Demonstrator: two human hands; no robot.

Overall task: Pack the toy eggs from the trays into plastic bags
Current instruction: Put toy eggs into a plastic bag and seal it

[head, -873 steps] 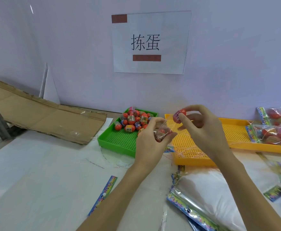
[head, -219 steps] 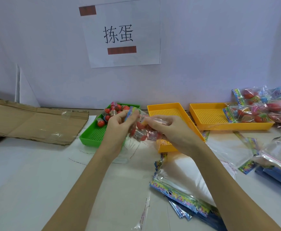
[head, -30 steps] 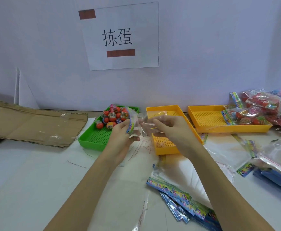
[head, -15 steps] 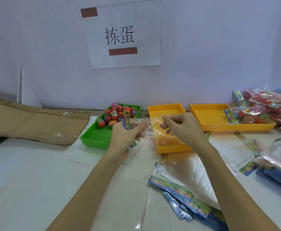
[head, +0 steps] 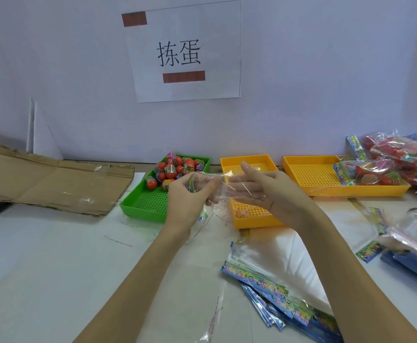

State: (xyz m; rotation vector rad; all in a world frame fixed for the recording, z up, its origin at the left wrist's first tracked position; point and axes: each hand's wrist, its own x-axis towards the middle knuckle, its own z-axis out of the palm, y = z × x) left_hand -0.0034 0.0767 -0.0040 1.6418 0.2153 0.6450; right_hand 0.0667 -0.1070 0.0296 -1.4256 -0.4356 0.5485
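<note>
Toy eggs (head: 175,169) remain piled in the green tray (head: 148,203), far left; filled bags (head: 371,175) lie right. Left hand (head: 190,196) pinches an empty plastic bag (head: 217,186); right hand (head: 264,191), fingers straight, slides inside.

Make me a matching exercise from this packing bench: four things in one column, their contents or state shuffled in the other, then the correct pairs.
Things
1. green tray
2. middle yellow tray
3. far yellow tray
4. clear bag

States
A. holds filled bags at its right end
B. held between both hands, no eggs in it
C. holds loose toy eggs
D. holds no eggs, partly behind the right hand

Pairs: 1-C, 2-D, 3-A, 4-B. The left hand pinches the bag's end.
</note>
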